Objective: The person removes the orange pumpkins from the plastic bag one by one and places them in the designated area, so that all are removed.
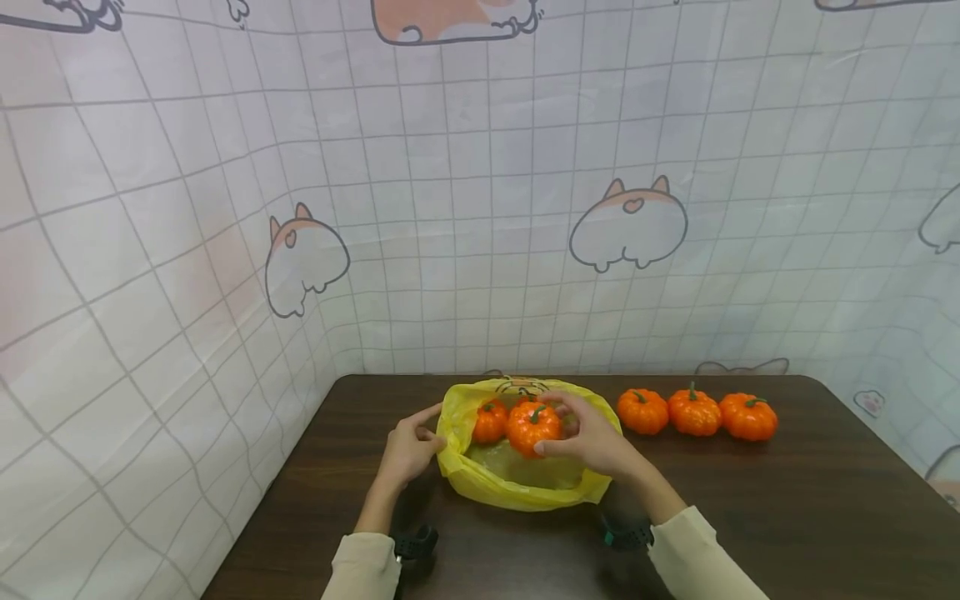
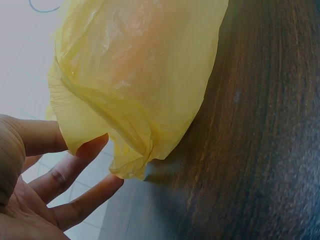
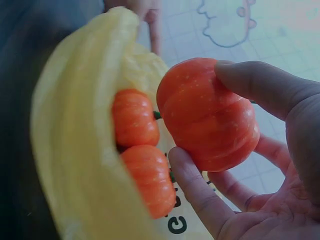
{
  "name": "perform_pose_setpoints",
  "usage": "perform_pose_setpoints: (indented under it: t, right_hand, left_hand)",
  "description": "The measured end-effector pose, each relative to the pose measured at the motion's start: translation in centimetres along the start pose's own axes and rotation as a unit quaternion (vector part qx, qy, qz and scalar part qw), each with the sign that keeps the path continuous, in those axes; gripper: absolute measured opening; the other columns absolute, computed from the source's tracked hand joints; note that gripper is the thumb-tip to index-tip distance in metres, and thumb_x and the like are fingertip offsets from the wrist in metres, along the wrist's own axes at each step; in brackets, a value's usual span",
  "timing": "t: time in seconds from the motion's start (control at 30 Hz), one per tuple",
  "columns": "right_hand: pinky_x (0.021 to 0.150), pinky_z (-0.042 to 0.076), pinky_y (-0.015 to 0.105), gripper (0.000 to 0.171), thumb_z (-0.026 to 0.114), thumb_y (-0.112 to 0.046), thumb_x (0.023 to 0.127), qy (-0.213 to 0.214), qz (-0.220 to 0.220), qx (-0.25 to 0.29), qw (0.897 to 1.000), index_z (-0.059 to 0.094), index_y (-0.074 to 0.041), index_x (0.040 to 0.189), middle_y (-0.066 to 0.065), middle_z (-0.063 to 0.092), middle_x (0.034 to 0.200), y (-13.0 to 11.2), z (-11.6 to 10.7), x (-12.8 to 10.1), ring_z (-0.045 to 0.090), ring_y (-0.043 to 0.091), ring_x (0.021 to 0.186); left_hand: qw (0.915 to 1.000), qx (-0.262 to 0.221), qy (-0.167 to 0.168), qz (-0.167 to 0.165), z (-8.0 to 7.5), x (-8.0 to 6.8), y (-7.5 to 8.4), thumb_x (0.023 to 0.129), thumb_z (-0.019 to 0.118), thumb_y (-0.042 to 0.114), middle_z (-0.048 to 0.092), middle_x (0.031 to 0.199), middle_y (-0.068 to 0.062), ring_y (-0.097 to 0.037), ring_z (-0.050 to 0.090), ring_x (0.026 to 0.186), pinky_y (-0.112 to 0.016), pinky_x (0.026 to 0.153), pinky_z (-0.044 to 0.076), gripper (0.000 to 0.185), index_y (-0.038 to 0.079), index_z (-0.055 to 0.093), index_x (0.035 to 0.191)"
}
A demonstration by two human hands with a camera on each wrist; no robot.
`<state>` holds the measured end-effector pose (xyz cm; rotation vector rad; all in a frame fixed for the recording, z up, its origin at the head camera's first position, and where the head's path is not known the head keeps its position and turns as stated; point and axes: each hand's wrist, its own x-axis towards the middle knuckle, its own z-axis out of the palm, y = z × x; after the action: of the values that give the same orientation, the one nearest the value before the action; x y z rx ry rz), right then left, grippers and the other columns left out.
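Fingers (image 3: 199,192) pinching pumpkin (image 3: 205,117), bag rim (image 1: 513,500) wide

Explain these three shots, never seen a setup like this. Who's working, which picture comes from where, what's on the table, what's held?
No robot here: a person works with two bare hands. The wide picture comes from a camera on the head, looking forward and down. The two close-ups come from cameras worn on the left and right wrists.

On the dark table sits an open yellow bag with two small orange pumpkins visible inside. Three more pumpkins stand in a row to the bag's right.

The right hand holds another pumpkin at the bag's mouth, while the left hand holds the bag's edge.
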<state>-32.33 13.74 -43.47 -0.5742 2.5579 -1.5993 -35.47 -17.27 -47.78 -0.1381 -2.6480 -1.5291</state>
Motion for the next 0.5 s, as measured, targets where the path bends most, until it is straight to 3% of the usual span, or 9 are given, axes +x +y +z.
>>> perform_pose_setpoints:
  t: [0.27,0.5]
  right_hand:
    - [0.076,0.054,0.036,0.070,0.082,-0.037,0.075,0.017,0.012,-0.030,0.999,0.047,-0.035,0.136,0.014,0.044,0.134,0.5,-0.7,-2.0,0.055,0.033,0.113]
    - [0.079,0.053,0.035,0.070,0.080,-0.039,0.076,0.032,0.011,-0.046,0.998,0.046,-0.034,0.137,0.014,0.044,0.131,0.8,-2.4,-3.6,0.056,0.027,0.102]
  left_hand:
    - [1.0000,0.003,0.002,-0.002,0.1,0.0,0.0,0.085,0.069,0.012,0.069,0.081,-0.005,-0.013,0.041,0.047,-0.027,0.044,0.035,0.057,0.033,0.054,0.137]
    - [1.0000,0.003,0.004,-0.008,0.1,-0.1,0.1,0.085,0.069,0.012,0.068,0.081,-0.005,-0.014,0.040,0.048,-0.027,0.045,0.035,0.057,0.034,0.054,0.136]
